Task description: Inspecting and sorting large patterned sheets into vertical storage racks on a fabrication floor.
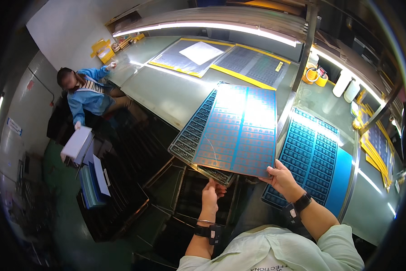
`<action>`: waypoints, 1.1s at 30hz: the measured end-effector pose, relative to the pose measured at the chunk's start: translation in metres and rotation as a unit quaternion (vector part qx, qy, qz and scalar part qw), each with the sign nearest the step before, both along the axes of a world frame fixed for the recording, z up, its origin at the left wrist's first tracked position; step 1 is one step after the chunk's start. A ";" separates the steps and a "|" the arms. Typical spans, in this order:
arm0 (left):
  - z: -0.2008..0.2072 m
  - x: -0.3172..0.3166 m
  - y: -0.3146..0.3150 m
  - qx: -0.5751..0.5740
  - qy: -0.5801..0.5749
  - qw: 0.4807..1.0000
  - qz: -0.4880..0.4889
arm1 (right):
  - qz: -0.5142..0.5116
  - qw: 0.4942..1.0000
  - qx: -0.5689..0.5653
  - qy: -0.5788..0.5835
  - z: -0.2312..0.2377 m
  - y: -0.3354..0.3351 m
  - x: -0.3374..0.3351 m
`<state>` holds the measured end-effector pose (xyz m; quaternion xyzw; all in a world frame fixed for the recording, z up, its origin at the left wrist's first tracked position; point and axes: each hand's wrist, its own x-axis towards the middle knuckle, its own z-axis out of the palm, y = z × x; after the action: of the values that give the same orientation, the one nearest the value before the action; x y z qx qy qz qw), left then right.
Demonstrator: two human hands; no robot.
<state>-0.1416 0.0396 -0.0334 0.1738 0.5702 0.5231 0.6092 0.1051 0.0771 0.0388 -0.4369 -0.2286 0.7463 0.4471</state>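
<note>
A glossy blue circuit board panel with copper-coloured patterns is tilted over the table edge, and a lamp's glare whitens its upper part. My right hand pinches its near right corner, thumb on top. Beneath it lies a dark tray-like panel with rows of small cells, partly covered. My left hand is closed at the near edge of that dark panel, its fingers curled below the edge and partly hidden. To the right, beside my right forearm, another blue panel with a dark grid rests on the table.
Yellow-edged film sheets and a white sheet lie on the metal table. A shelf post rises at centre right, near tape rolls and bottles. A co-worker stands left, by racks of panels.
</note>
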 end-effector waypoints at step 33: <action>0.146 -0.043 -0.004 0.146 -0.108 0.970 -0.159 | 0.116 0.986 -0.005 0.116 -0.009 -0.123 0.092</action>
<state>-0.1848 0.0353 0.1127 0.2918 0.3832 0.5131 0.7105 0.1972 -0.0455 0.0301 -0.3195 -0.2208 0.8400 0.3790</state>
